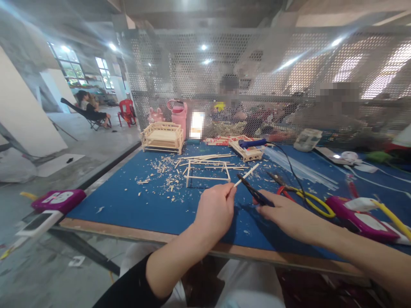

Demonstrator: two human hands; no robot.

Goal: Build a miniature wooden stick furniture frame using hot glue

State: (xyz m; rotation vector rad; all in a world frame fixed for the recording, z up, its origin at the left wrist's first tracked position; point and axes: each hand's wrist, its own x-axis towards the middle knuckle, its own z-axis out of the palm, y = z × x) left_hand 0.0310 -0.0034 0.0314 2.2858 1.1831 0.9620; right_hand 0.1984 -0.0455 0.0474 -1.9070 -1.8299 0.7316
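Pinched in my left hand (215, 209) is a thin wooden stick (251, 170), slanting up to the right. My right hand (278, 209) is closed around the handles of dark cutting pliers (252, 190), whose jaws meet the stick just beyond my left fingers. Behind my left hand stands a small open frame of sticks (208, 177). Loose wooden sticks (208, 157) lie past it. Pale wood chips (170, 175) are scattered to the left. Right of the pliers rest scissors with red and yellow handles (316, 203).
A finished-looking miniature wooden bench (162, 137) stands at the back left. A blue glue gun (252, 143) lies across a smaller wooden piece (247, 152). Clear glue sticks (302, 169), a jar (307, 140) and a purple device (361, 220) are on the right. Behind is a perforated metal screen (192, 77).
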